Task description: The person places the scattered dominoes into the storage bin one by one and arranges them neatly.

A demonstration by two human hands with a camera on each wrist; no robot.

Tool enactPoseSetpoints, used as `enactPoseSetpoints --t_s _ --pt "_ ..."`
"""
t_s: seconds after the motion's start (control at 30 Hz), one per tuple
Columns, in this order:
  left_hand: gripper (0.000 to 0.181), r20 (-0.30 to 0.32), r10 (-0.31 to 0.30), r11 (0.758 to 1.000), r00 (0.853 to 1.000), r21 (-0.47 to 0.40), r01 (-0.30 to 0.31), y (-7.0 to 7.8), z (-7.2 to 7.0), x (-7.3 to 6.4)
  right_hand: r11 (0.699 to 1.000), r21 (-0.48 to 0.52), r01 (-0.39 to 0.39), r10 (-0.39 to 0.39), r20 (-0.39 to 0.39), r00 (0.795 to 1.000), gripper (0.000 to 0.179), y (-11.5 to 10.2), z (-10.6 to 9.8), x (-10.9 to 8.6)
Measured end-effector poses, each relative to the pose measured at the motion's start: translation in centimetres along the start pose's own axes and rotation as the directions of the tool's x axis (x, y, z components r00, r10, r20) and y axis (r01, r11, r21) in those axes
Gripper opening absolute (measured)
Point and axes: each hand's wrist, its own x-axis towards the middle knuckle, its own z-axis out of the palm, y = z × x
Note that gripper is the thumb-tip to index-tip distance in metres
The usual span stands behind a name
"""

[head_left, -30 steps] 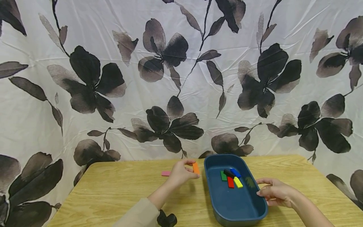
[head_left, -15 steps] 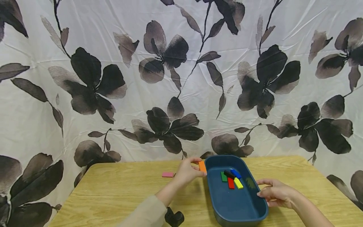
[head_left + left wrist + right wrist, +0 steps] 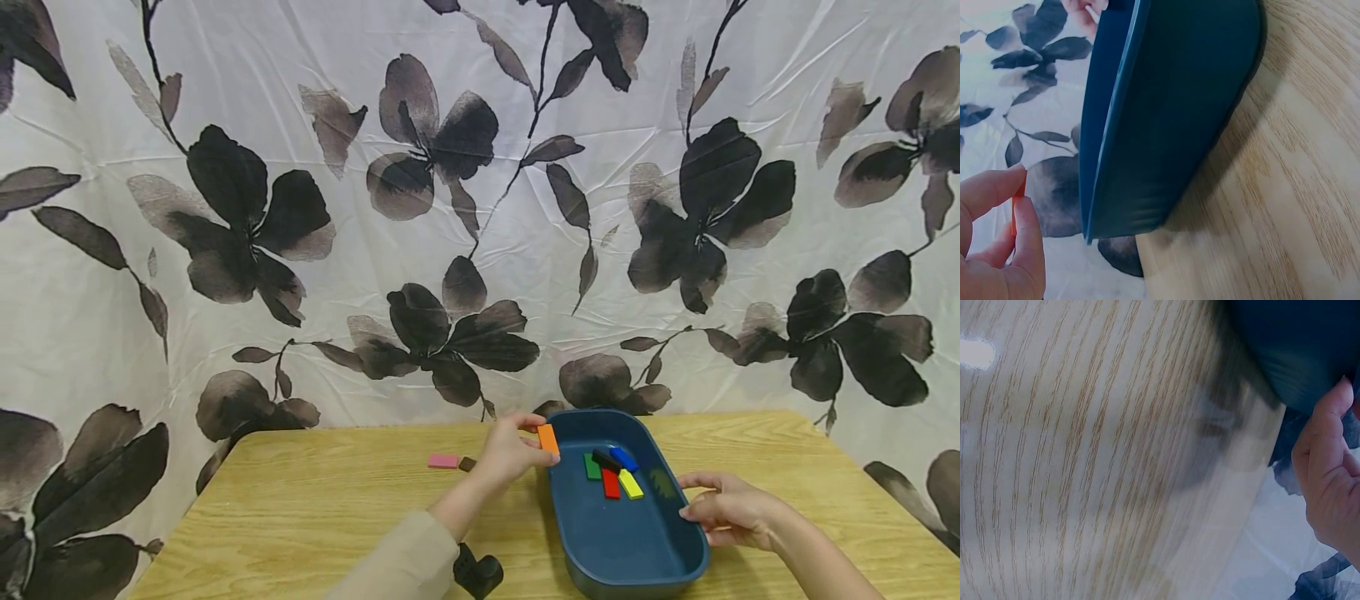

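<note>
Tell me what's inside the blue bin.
In the blue bin: a green block, red block, yellow block, blue block and black block. Whatever lies beneath them or behind the left hand is hidden.

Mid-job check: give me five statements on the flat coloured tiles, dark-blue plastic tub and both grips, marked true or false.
1. The left grip pinches the flat orange rectangular tile. True.
2. The flat pink rectangular tile lies in the dark-blue plastic tub. False: it lies on the wood-grain table.
3. The tub holds five tiles. True.
4. The right grip is away from the tub. False: it holds the tub's side.
5. The flat black rectangular tile is outside the tub. False: it's inside.
</note>
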Motion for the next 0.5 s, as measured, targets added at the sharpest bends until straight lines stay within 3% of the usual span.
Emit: enactPoseSetpoints --t_s 0.5 --pt "0.052 -0.041 -0.047 0.999 0.998 -0.012 0.046 0.0 1.5 0.8 1.0 0.025 0.007 -0.007 0.009 1.0 0.068 0.1 0.0 0.1"
